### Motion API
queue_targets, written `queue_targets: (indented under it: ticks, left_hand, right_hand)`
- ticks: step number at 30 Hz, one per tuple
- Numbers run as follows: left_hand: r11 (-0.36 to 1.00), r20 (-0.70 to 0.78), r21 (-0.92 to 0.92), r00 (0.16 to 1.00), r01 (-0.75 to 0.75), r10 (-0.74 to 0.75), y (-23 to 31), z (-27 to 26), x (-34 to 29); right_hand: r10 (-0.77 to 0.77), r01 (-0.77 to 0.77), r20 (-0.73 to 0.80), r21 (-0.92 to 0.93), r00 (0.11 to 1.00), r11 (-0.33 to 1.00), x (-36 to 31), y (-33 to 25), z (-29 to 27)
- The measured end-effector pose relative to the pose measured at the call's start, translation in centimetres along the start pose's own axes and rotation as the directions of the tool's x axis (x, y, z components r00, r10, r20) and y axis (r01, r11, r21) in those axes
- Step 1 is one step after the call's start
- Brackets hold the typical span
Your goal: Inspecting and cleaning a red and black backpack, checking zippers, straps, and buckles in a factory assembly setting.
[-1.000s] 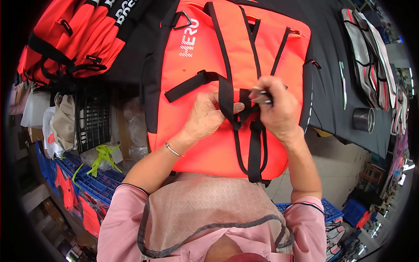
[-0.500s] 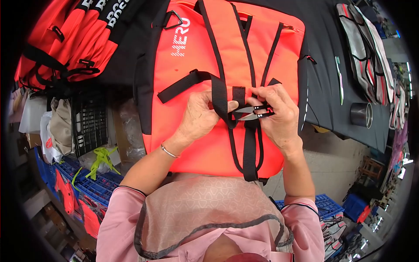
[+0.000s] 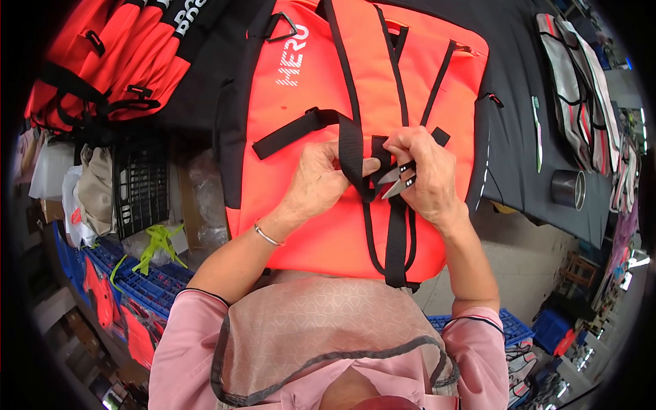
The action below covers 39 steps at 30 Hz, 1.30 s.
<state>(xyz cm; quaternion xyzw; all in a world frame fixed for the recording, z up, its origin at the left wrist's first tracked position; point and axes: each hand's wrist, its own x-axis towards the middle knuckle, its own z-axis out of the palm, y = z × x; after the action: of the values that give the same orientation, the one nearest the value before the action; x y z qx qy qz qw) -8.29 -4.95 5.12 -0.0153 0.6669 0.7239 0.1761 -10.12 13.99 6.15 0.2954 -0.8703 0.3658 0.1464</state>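
Observation:
A bright orange-red backpack point(image 3: 301, 236) with black trim lies in front of me, its padded shoulder straps facing up. My left hand point(image 3: 320, 179) pinches a black webbing strap point(image 3: 351, 147) between thumb and fingers, near the middle of the bag. Close beside it, my right hand point(image 3: 429, 174) is closed around small thread snips point(image 3: 395, 186), whose two blades point left toward the webbing and stand slightly apart. The right fingertips are at the strap end by the black patch. Whether the blades touch the webbing I cannot tell.
More red bags point(image 3: 130, 75) are piled at the far left. To the right on the dark table point(image 3: 509, 164) lie a toothbrush point(image 3: 537, 133), a metal cup point(image 3: 568, 188) and grey-white bags point(image 3: 574, 89). Below left stand a black crate point(image 3: 142, 191) and a blue crate point(image 3: 137, 277).
My right hand has turned the snips so their blades tilt more downward, and its fingers have moved in toward the black patch. The left hand keeps its pinch. The view has shifted slightly.

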Motion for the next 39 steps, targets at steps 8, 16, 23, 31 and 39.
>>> queue_targets:
  ticks: [8,16,23,31,39]
  left_hand:
    - [0.995,-0.027,0.024,0.995,0.096,-0.096,0.0,-0.4,0.1]
    - [0.924,0.013,0.244,0.954,-0.294,0.300,-1.4,0.6,-1.0]
    - [0.896,0.016,0.295,0.939,-0.333,0.344,-1.1,1.0,-1.4]
    - [0.881,0.014,0.345,0.940,-0.323,0.340,-1.3,0.9,-1.5]
    - [0.919,0.010,0.277,0.957,-0.281,0.289,-1.2,1.0,-1.3]
  right_hand:
    - [0.366,-0.394,0.148,0.272,0.919,0.878,-2.7,-0.2,-2.7]
    - [0.641,-0.625,-0.187,0.142,0.744,0.767,-3.3,-2.0,-4.8]
    - [0.180,-0.209,-0.145,-0.227,0.973,0.951,-3.0,-2.8,-3.9]
    - [0.040,-0.081,-0.111,-0.391,0.993,0.917,-2.7,-2.0,-3.6]
    - [-0.082,0.007,-0.160,-0.422,0.984,0.907,-2.6,-1.6,-3.2]
